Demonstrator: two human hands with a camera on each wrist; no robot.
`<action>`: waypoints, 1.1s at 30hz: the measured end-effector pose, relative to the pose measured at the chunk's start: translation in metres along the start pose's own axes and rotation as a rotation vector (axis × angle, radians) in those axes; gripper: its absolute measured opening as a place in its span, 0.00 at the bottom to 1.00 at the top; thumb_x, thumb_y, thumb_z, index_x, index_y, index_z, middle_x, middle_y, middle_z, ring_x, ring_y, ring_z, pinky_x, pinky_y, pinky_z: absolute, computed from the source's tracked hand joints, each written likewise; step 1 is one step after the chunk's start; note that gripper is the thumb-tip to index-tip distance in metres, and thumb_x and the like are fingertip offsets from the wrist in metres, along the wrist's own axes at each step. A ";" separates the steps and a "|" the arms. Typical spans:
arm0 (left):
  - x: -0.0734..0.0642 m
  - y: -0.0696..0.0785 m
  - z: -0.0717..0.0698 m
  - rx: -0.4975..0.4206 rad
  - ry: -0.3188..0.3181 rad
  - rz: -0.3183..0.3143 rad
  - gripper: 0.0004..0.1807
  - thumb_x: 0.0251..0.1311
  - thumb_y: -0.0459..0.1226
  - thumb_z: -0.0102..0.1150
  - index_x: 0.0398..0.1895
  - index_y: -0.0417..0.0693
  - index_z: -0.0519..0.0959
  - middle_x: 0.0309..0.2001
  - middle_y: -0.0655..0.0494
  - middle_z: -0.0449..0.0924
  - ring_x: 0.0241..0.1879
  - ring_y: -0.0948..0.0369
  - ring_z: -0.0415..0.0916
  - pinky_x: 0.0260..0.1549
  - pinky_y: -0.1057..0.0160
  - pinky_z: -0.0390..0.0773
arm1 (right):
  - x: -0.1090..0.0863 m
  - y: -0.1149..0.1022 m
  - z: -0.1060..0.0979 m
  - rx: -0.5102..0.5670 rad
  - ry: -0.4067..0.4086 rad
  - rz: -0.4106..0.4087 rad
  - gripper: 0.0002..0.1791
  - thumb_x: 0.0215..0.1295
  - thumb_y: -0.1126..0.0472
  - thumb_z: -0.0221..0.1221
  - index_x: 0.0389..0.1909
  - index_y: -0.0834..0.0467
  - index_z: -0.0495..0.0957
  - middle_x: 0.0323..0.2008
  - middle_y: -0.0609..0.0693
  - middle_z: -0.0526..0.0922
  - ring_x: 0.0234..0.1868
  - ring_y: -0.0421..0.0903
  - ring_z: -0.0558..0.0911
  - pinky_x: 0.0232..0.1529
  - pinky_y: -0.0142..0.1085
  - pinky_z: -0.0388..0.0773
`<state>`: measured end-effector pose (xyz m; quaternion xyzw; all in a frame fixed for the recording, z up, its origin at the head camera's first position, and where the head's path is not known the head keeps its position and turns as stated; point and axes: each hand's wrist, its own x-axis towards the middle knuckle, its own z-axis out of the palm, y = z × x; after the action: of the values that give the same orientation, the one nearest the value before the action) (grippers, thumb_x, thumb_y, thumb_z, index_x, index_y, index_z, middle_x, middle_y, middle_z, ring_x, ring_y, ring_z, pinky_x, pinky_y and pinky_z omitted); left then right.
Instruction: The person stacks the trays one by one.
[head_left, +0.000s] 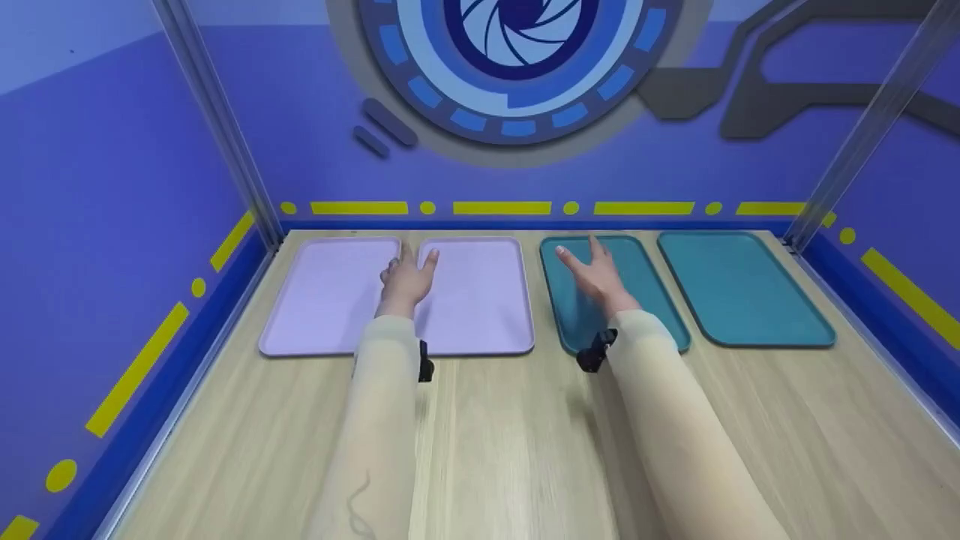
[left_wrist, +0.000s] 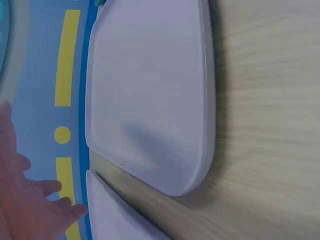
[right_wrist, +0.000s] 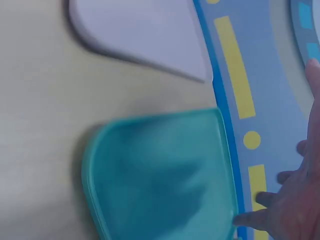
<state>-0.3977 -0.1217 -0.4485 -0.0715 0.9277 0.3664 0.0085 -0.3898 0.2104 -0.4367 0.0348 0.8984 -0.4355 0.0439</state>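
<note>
My left hand hovers over the gap between two lilac trays, its fingers loosely spread and holding nothing. One lilac tray lies at the far left; the other lilac tray is just right of this hand and fills much of the left wrist view. Above the inner teal tray is my right hand, thumb and fingers apart, with nothing in its grasp. Its shadow falls on that tray in the right wrist view. The outer teal tray lies farther right.
All the trays lie in a row along the back of the wooden table. A blue back wall with yellow dashes rises right behind them. Side walls with metal posts bound the table left and right.
</note>
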 end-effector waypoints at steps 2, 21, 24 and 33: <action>0.001 -0.003 0.000 -0.059 -0.001 -0.034 0.47 0.76 0.64 0.33 0.84 0.42 0.42 0.79 0.29 0.50 0.78 0.31 0.49 0.78 0.37 0.55 | 0.000 -0.001 0.003 0.074 -0.021 0.015 0.54 0.71 0.25 0.45 0.84 0.50 0.34 0.84 0.61 0.37 0.84 0.64 0.41 0.82 0.65 0.44; -0.011 -0.011 0.004 -0.034 0.025 -0.171 0.29 0.78 0.47 0.43 0.63 0.28 0.75 0.62 0.32 0.78 0.61 0.42 0.78 0.65 0.47 0.77 | -0.010 -0.018 0.038 0.491 -0.332 0.323 0.36 0.80 0.48 0.50 0.81 0.59 0.52 0.75 0.66 0.63 0.73 0.61 0.69 0.75 0.55 0.69; -0.014 -0.011 0.003 -0.024 0.021 -0.188 0.25 0.75 0.42 0.47 0.62 0.29 0.76 0.62 0.34 0.79 0.60 0.43 0.79 0.63 0.47 0.79 | -0.010 -0.018 0.044 0.475 -0.329 0.350 0.37 0.81 0.50 0.49 0.81 0.62 0.49 0.76 0.67 0.64 0.75 0.60 0.69 0.76 0.54 0.69; -0.012 -0.013 0.003 0.092 -0.076 -0.219 0.20 0.70 0.31 0.46 0.61 0.33 0.75 0.62 0.38 0.79 0.60 0.47 0.78 0.61 0.48 0.80 | -0.007 -0.020 0.060 0.376 -0.220 0.337 0.26 0.74 0.69 0.50 0.72 0.66 0.66 0.56 0.60 0.79 0.49 0.48 0.82 0.51 0.41 0.85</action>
<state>-0.3837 -0.1275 -0.4590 -0.1583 0.9291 0.3227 0.0868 -0.3821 0.1511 -0.4576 0.1440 0.7733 -0.5822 0.2057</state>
